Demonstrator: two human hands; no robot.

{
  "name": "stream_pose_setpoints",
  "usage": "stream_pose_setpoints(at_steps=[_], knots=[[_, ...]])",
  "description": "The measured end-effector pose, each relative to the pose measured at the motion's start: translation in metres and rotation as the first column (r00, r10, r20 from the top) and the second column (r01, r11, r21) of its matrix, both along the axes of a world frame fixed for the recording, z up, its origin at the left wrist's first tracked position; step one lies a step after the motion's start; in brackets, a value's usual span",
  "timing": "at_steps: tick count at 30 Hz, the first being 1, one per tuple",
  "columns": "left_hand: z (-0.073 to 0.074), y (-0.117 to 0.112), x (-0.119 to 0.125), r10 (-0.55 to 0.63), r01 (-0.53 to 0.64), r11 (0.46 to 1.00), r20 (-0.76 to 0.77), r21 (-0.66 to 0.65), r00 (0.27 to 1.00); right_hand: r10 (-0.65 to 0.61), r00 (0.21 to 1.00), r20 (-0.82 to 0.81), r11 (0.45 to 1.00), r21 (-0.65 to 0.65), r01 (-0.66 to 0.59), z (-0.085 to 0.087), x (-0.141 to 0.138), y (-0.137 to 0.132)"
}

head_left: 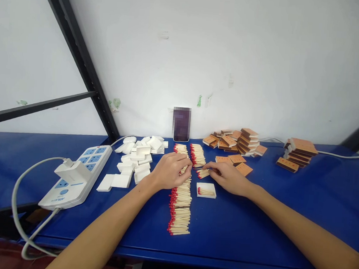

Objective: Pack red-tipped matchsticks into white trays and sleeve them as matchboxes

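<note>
Red-tipped matchsticks (pixel 179 217) lie in a long row running toward the table's front edge. Over the middle of this row is my left hand (pixel 172 170), its fingers curled together; what they pinch, if anything, is hidden. A shorter row of matchsticks (pixel 198 156) lies beside its far end. My right hand (pixel 228 177) has its thumb and index finger around the ends of a small bunch of matchsticks (pixel 202 173) just below that short row. Nearer to me sits a white matchbox tray (pixel 213 187) with several matchsticks in it.
White matchbox trays (pixel 121 181) are heaped on the left, near a power strip (pixel 94 163) with a plugged-in charger (pixel 73 171). Orange matchbox sleeves (pixel 228 141) are piled at the back right, with another stack of boxes (pixel 302 150) farther right. A phone (pixel 182 126) leans on the wall.
</note>
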State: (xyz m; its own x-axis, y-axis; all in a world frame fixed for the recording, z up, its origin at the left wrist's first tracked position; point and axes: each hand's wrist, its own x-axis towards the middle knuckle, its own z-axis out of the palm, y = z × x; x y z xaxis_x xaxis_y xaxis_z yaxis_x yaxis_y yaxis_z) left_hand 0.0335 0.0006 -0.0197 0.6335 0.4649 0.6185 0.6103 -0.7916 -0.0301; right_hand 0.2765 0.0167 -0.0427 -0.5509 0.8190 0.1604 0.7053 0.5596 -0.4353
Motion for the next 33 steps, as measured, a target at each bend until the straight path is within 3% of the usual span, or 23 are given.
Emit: stream_pose_setpoints(at_steps=[13, 20, 26, 33], knots=[[0.000, 0.000, 0.000, 0.004, -0.004, 1.000, 0.000, -0.001, 1.000, -0.102, 0.994, -0.050, 0.989, 0.107, 0.106, -0.009, 0.001, 0.014], [0.000, 0.000, 0.000, 0.008, -0.008, 1.000, -0.009, -0.004, 1.000, -0.065, 0.996, -0.055, 0.993, 0.093, 0.070, -0.011, 0.002, 0.013], [0.001, 0.000, 0.000, 0.002, -0.002, 1.000, 0.001, -0.005, 1.000, 0.039, 0.998, -0.042, 0.998, 0.054, -0.037, -0.004, 0.002, 0.005], [0.000, 0.000, 0.000, 0.004, -0.004, 1.000, -0.002, -0.008, 1.000, 0.012, 0.999, -0.052, 1.000, -0.005, -0.012, -0.002, 0.002, 0.002]])
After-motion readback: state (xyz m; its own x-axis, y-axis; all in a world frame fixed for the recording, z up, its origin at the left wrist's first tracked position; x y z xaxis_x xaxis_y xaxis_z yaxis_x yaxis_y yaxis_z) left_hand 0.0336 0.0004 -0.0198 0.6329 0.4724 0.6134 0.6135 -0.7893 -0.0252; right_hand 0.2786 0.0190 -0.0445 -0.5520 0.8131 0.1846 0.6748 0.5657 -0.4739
